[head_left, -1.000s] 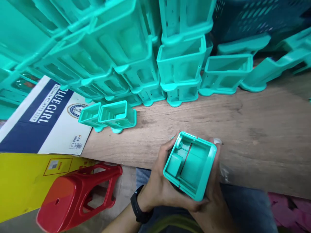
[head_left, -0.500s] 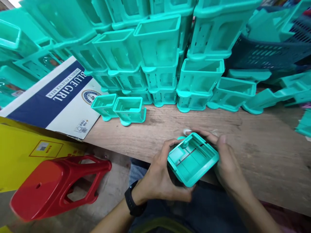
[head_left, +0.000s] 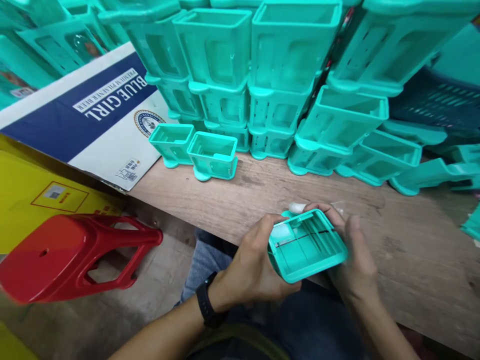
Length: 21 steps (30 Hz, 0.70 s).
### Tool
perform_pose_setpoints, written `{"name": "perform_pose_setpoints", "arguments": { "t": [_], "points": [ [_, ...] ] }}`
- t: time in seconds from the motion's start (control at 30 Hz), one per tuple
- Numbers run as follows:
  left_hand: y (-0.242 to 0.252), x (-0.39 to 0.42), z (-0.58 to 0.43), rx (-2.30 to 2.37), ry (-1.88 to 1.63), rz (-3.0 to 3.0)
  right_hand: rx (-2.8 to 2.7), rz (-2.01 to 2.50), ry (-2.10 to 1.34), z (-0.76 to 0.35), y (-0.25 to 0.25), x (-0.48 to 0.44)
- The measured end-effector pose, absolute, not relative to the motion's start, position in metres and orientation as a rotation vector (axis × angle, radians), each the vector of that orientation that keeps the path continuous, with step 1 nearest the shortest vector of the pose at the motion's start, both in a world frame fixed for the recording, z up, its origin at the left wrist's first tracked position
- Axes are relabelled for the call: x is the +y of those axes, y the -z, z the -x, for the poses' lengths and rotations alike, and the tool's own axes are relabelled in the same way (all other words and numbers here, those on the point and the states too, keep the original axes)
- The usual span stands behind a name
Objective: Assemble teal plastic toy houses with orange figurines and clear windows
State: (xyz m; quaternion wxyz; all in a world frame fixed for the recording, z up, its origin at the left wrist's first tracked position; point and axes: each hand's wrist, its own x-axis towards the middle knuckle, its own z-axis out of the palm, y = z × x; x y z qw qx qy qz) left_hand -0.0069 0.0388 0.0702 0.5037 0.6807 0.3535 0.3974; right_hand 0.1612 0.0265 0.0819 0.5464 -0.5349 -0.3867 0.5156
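A turquoise plastic box, open toward me, is held tilted over the table's front edge. My left hand wraps its left side, thumb on top and fingers underneath; a black band circles that wrist. On the box's right side is my right hand, its fingers around the far edge and partly blurred. A white covering shows on one fingertip behind the box. Inside the box run ridges and a thin dark line. Two similar small boxes, a left one and a right one, stand farther back on the table.
Stacked turquoise boxes line the back of the wooden table. A blue and white carton lies at the left. A red stool stands on the floor near a yellow box. At the right is a dark basket.
The view has shifted, so the stacks sit farther right and the stool farther left. Both hands still hold the box, which has turned slightly and tilted.
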Motion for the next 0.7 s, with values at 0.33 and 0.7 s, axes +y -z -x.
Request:
{"name": "perform_pose_setpoints", "arguments": {
  "t": [0.33,0.7],
  "points": [
    [-0.0685,0.0385,0.0066,0.861,-0.970,-1.662,-0.806,1.331,-0.978,-0.1514,-0.0835,0.0334],
    [-0.0669,0.0434,0.0101,0.795,-1.000,-1.691,-0.814,1.346,-0.925,-0.1536,-0.0815,0.0333]
  ]
}}
